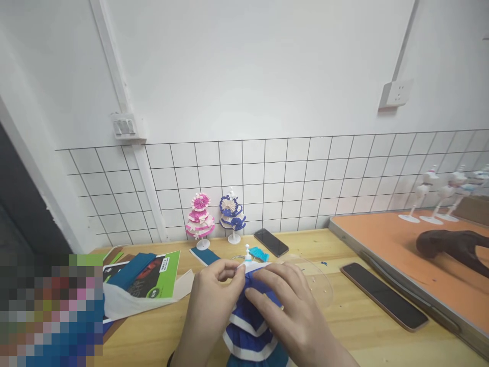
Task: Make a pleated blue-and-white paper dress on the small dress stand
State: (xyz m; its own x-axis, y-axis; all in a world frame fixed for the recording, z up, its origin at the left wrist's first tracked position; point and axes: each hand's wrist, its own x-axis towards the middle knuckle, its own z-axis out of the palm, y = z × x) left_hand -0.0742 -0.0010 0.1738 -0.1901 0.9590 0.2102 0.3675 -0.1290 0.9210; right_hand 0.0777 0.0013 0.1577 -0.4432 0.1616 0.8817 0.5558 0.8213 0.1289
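Note:
A miniature dress form [247,253] with a white knobbed top stands in front of me, partly hidden by my hands. On it hangs a tiered doll dress [250,326] of blue ruffles edged in white, with teal at the bottom. My left hand [216,293] is closed in a pinch on the white edge at the dress's top. My right hand [292,300] lies against the blue upper layer, thumb and fingers bent around a fold of it. Just behind sits a pleated turquoise piece [259,254].
Finished mini dresses in pink [200,216] and blue [232,213] stand by the wall. Two phones [271,242] [384,295] lie on the wooden table. Teal strips [132,270] and a green-black packet [168,275] are left. Right, an orange board [370,234] carries bare white dress forms [424,191].

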